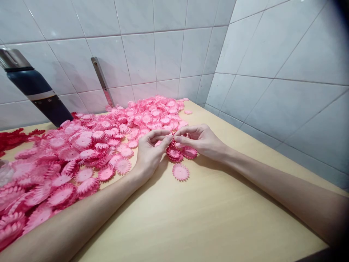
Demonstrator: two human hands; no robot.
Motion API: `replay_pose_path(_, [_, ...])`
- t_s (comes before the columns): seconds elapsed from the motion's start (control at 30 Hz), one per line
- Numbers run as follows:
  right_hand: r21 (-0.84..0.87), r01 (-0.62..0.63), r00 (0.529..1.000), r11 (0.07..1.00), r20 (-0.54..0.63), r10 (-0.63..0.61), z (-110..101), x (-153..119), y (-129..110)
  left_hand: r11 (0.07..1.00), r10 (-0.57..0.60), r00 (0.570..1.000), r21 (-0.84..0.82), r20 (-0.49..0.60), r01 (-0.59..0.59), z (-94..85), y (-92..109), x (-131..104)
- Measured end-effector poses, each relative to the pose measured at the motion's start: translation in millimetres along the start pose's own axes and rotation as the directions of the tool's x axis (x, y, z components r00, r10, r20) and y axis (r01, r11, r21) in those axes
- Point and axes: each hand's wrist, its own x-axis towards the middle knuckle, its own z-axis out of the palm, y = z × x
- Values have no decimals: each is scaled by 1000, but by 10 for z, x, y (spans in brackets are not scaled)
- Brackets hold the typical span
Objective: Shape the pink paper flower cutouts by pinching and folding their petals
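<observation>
My left hand and my right hand meet above the table, thumb and fingers of each pinched together. At their fingertips is a dark pink scalloped petal disc, partly hidden by the fingers. Just below, a darker pink flower disc and another pink disc lie close together. Nearer to me, a single light pink petal disc rests flat, with a small mark at its centre. To the left spreads a large heap of pink petal discs, some stacked inside one another.
A dark blue flask with a metal cap stands at the left. Against the tiled wall leans a narrow metal strip. Red petal pieces lie at the far left of the wooden table. Another tiled wall borders the right side.
</observation>
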Motion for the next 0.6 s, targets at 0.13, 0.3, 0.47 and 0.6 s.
replay_pose_path(0.13, [12, 3, 1000, 1000, 2, -3, 1, -5, -5, 1000, -6, 1000, 3, -9, 6, 7, 5, -6])
replay_pose_path(0.3, [18, -6, 1000, 1000, -1, 6, 4, -1, 3, 1000, -8, 1000, -5, -11, 8, 14, 12, -14])
replay_pose_path(0.47, [21, -5, 1000, 1000, -7, 5, 6, -1, -1, 1000, 0, 1000, -6, -14, 0, 15, 11, -14])
replay_pose_path(0.6, [25, -5, 1000, 1000, -4, 5, 7, 2, 5, 1000, 2, 1000, -19, -13, -2, 14, 9, -13])
